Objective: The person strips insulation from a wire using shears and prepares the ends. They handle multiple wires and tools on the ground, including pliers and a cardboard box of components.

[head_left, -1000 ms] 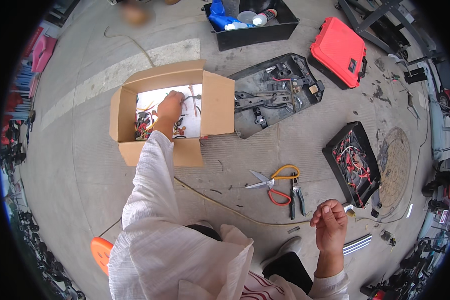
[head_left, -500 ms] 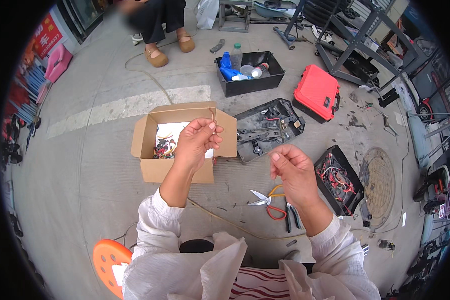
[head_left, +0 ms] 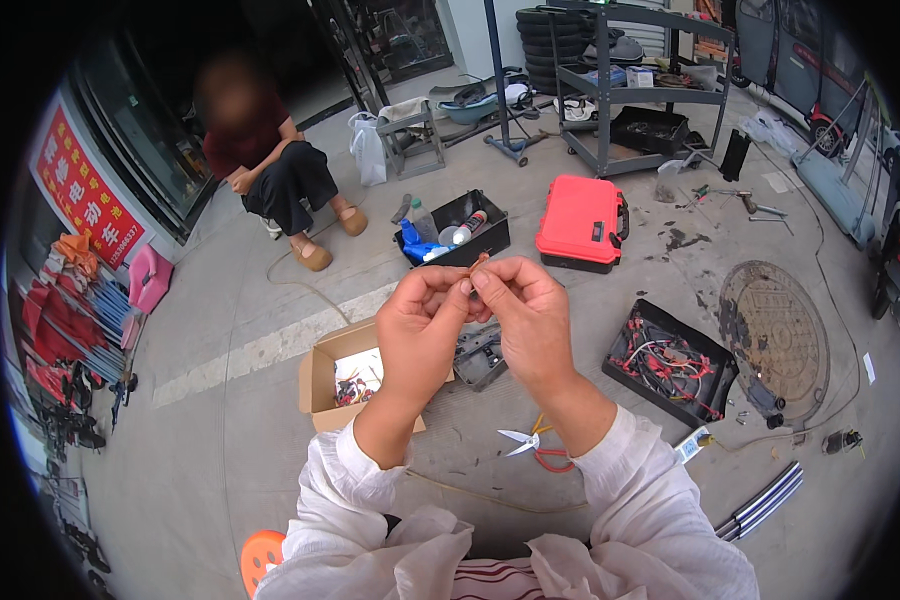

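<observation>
My left hand [head_left: 422,318] and my right hand [head_left: 532,315] meet in front of me, fingertips pinched together. Between them is a short copper-coloured wire [head_left: 480,261], its end poking up above my thumbs. Below my left wrist stands an open cardboard box [head_left: 318,378] with small coloured wires [head_left: 355,388] on white inside it. A dark plastic tray of parts [head_left: 482,368] is partly hidden behind my hands. Scissors [head_left: 519,441] with orange and red handles lie on the ground by my right forearm. To the right, a black tray [head_left: 634,388] holds tangled red, black and white wires [head_left: 670,358].
Farther off are a black bin [head_left: 492,238] with bottles and a red hard case [head_left: 582,222]. A manhole cover [head_left: 778,335] lies at right, metal tubes [head_left: 762,503] nearer me. An orange stool [head_left: 260,556] is at lower left. A person [head_left: 270,185] sits at far left; a grey cart [head_left: 602,95] stands behind.
My hands were apart, the left one holding up the copper-coloured wire; now they have come together at it. The view has tilted up, showing more of the seated person and background.
</observation>
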`<act>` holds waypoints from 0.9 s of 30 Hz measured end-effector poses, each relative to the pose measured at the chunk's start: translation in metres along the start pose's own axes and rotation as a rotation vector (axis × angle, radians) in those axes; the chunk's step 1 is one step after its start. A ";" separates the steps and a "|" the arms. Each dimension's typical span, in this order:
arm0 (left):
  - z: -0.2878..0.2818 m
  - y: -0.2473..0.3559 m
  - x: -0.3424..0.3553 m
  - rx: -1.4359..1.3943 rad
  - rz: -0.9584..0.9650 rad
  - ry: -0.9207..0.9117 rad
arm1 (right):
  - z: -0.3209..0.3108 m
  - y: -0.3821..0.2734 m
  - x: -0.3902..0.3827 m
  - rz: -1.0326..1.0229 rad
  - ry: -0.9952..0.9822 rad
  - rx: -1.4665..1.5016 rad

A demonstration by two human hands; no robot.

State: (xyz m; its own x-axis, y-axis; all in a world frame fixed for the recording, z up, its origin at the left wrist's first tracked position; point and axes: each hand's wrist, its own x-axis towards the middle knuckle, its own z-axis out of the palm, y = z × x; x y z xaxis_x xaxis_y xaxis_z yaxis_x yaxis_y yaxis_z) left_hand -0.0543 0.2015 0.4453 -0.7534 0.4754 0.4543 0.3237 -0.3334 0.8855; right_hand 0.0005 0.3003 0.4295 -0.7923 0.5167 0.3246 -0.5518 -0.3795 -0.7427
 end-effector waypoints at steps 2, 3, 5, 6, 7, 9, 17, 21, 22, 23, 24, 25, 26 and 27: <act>0.017 0.001 0.001 -0.001 0.034 -0.017 | -0.014 -0.007 0.003 -0.030 0.000 0.040; 0.023 0.001 0.001 0.001 0.036 -0.026 | -0.019 -0.011 0.004 -0.035 0.005 0.020; 0.030 0.002 0.005 -0.006 -0.004 -0.047 | -0.026 -0.015 0.006 -0.065 0.003 -0.015; 0.031 0.002 0.007 -0.022 -0.023 -0.043 | -0.029 -0.017 0.007 -0.077 0.002 -0.034; 0.031 0.000 0.008 -0.037 -0.041 -0.040 | -0.032 -0.018 0.007 -0.080 -0.006 -0.065; 0.031 -0.002 0.010 -0.071 -0.067 -0.036 | -0.036 -0.021 0.007 -0.090 -0.024 -0.125; 0.024 -0.006 0.014 -0.365 -0.282 -0.141 | -0.048 -0.032 0.006 -0.139 -0.162 -0.231; 0.011 -0.007 0.017 -0.386 -0.382 -0.308 | -0.056 -0.039 0.007 -0.366 -0.295 -0.568; 0.008 -0.006 0.017 -0.385 -0.402 -0.357 | -0.056 -0.039 0.006 -0.347 -0.303 -0.538; 0.005 -0.003 0.018 -0.385 -0.417 -0.410 | -0.055 -0.039 0.006 -0.334 -0.310 -0.509; 0.001 -0.002 0.019 -0.385 -0.431 -0.463 | -0.055 -0.039 0.005 -0.321 -0.317 -0.481; -0.003 -0.003 0.018 -0.369 -0.423 -0.496 | -0.053 -0.043 0.004 -0.270 -0.326 -0.456; -0.006 -0.002 0.018 -0.361 -0.432 -0.517 | -0.053 -0.045 0.003 -0.272 -0.365 -0.488; -0.008 0.001 0.017 -0.353 -0.440 -0.536 | -0.053 -0.047 0.003 -0.274 -0.404 -0.519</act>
State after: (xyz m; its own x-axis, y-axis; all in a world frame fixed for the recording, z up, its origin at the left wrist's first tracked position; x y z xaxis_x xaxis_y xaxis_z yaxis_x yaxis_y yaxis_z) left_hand -0.0715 0.2032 0.4528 -0.3611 0.9231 0.1325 -0.2106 -0.2192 0.9527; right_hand 0.0378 0.3602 0.4344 -0.7328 0.1778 0.6568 -0.6295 0.1893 -0.7535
